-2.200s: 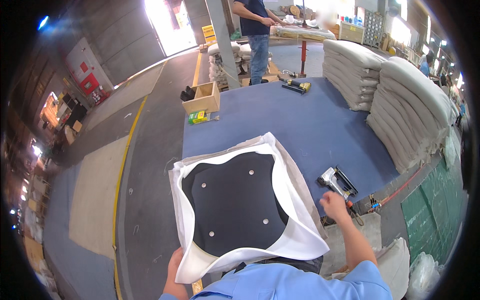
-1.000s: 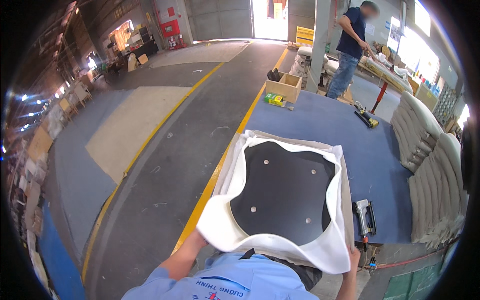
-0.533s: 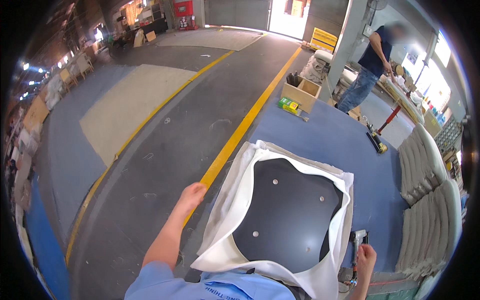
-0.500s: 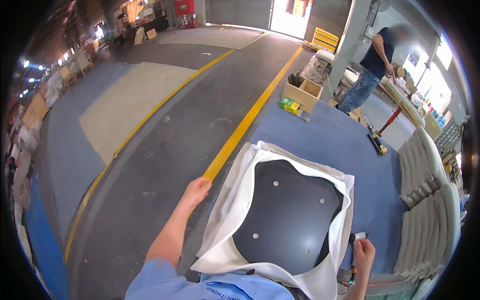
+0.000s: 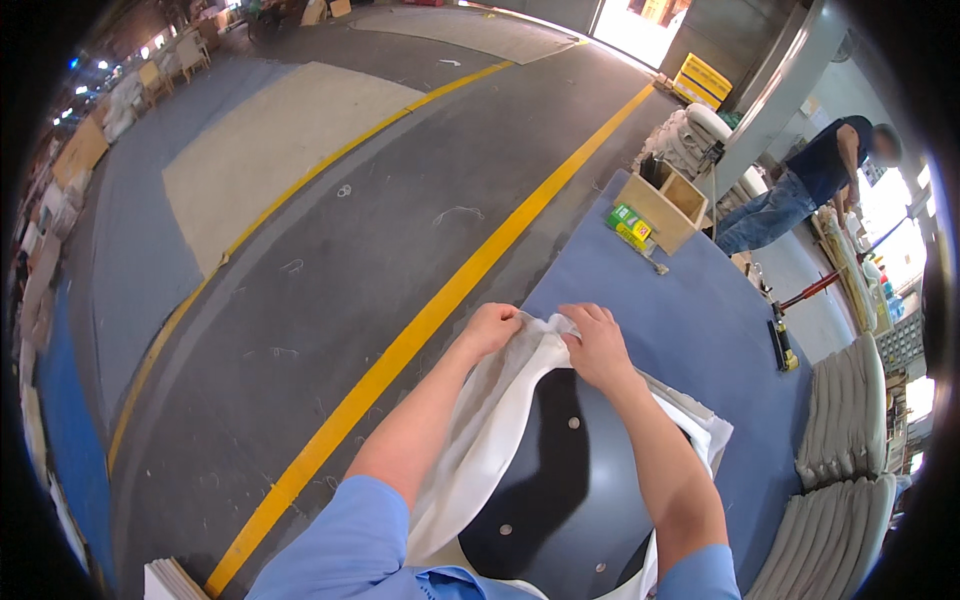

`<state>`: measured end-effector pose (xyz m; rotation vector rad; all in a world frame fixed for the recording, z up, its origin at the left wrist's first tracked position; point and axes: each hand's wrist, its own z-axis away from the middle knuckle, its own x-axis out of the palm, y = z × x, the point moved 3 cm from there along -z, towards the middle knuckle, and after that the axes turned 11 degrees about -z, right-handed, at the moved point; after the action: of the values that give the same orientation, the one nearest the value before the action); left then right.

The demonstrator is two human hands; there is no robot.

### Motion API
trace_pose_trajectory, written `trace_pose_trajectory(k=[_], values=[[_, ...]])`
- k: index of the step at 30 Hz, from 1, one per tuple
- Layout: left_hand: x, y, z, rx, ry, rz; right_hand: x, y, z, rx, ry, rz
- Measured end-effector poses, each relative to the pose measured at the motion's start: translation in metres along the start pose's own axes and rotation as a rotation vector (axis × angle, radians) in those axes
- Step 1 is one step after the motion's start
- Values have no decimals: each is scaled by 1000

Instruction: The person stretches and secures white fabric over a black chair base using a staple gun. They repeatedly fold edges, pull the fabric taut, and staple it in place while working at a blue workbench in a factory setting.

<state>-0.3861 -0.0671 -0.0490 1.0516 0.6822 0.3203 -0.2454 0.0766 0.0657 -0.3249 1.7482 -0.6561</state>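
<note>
A person in short blue sleeves leans over a table [image 5: 690, 330] covered in blue felt-like cloth, seen from above. Before them lies a seat panel [image 5: 560, 480]: a smooth, dark, slightly domed board with rounded edges and several small metal studs set into it. A white cover [image 5: 470, 450], soft and faintly grey with creases, wraps around the panel's rim and bunches in folds along its left and far sides. The panel sits at the near left corner of the table, close to the person's body.

Both hands meet at the panel's far edge. The left hand [image 5: 490, 328] is curled into a closed grip on a fold of the white cover. The right hand [image 5: 598, 345] lies just beside it, fingers bent and pressing down on the cover at the same edge, pinching the fabric.

Farther along the table stand an open wooden box [image 5: 668, 200] and a small green and yellow pack [image 5: 630, 225]. A long hand tool [image 5: 782, 345] lies near the right edge. Stacked pale cushions [image 5: 845, 440] rise on the right. A grey floor with a yellow line [image 5: 420, 330] runs along the left. Another person [image 5: 800, 190] stands in the background.
</note>
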Motion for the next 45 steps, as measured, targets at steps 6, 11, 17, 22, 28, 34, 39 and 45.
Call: trace_pose_trajectory(k=[6, 11, 17, 22, 28, 34, 39, 45], values=[[5, -1, -17, -4, -97, 104, 27, 15, -26, -265, -85, 220], [18, 9, -29, 29, 46, 47, 34, 32, 13, -417, 109, 149], [30, -4, -43, 61, 264, 26, 44, 36, 20, -331, 120, -10], [37, -5, -49, 32, 299, 47, 46, 40, 20, -220, 42, -10], [44, -8, -64, -6, 240, 206, 47, 40, 22, -170, 52, -58], [44, -16, -67, -8, 132, 288, 34, 36, 19, -63, 2, -196], [46, -20, -76, -120, 11, 395, 22, 48, -27, 255, -35, -374], [48, -15, -76, -125, -6, 407, 27, 58, -75, 82, -195, 60]])
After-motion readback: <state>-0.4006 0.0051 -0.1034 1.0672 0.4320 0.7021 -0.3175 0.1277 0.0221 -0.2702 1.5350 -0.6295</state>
